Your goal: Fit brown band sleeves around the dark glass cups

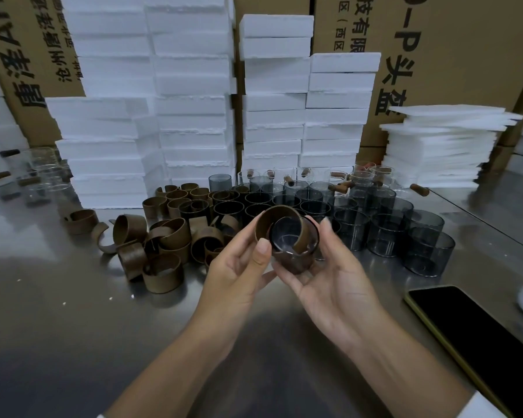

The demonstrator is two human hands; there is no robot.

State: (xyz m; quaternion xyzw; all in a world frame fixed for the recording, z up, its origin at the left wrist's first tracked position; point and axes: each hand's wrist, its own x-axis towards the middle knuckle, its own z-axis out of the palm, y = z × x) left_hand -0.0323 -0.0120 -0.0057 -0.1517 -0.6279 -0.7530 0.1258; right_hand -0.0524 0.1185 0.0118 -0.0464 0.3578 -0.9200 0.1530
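Above the table's middle I hold a dark glass cup [286, 238] tilted toward me, with a brown band sleeve [277, 217] curled partly around it. My left hand [239, 267] pinches the band's left side, thumb on its front. My right hand [329, 276] cups the glass from below and from the right. The band's free end curves across the cup's mouth. A heap of loose brown bands [160, 239] lies to the left. Several bare dark cups [405, 233] stand to the right, and several cups with bands on them [227, 206] stand behind my hands.
White foam blocks [194, 101] are stacked at the back against cardboard boxes [450, 55]. Thin foam sheets [441, 146] are piled at the right. Clear handled cups [43, 173] stand far left. A black phone [477, 336] lies near the right edge of the steel table [73, 327].
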